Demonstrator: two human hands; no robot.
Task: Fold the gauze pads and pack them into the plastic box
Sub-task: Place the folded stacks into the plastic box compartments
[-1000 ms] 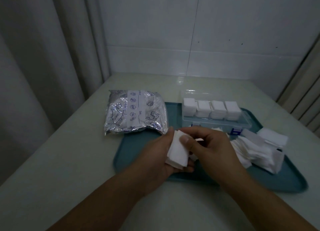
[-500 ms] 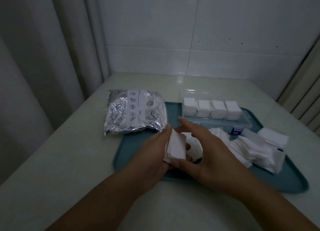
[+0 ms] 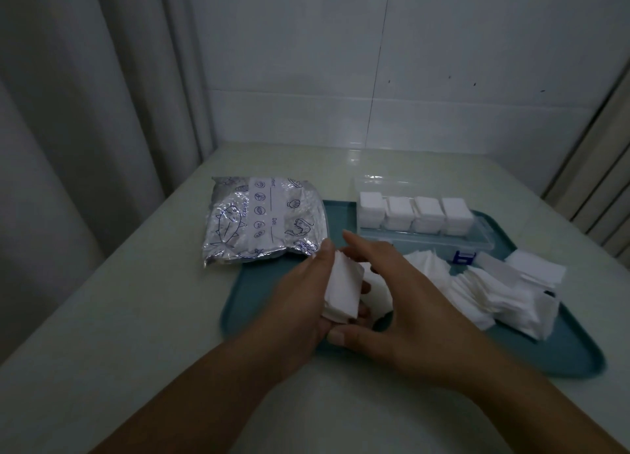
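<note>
**Folded gauze in my left hand, right hand spread beside it**

My left hand (image 3: 300, 303) is nearest me, over the front edge of the teal plastic tray (image 3: 562, 358). Its fingers and thumb curl round a small folded white gauze pad (image 3: 342, 288), which stands almost on edge in my grip. My right hand (image 3: 405, 303) is just to the right of it, fingers stretched out and spread, thumb low near the tray's front rim and forefinger reaching past the top of the pad. It holds nothing; whether a fingertip touches the pad I cannot tell. Under my right palm lies another loose white gauze sheet (image 3: 376, 291).

A second ago my right thumb and forefinger were pinching the top of this pad. Since then that hand has let go and opened wide, and the pad has turned more upright in my left hand.

Further right on the tray lies the heap of unfolded white gauze squares (image 3: 504, 290). Beyond it stands the clear plastic box (image 3: 477, 240) with a blue latch (image 3: 462, 258), four stacks of folded pads (image 3: 414, 215) in a row inside. Left of the box, a crinkled silver foil pouch (image 3: 262, 220) printed with blue drawings lies partly on the tray's corner, partly on the pale tabletop (image 3: 136, 300).
</note>
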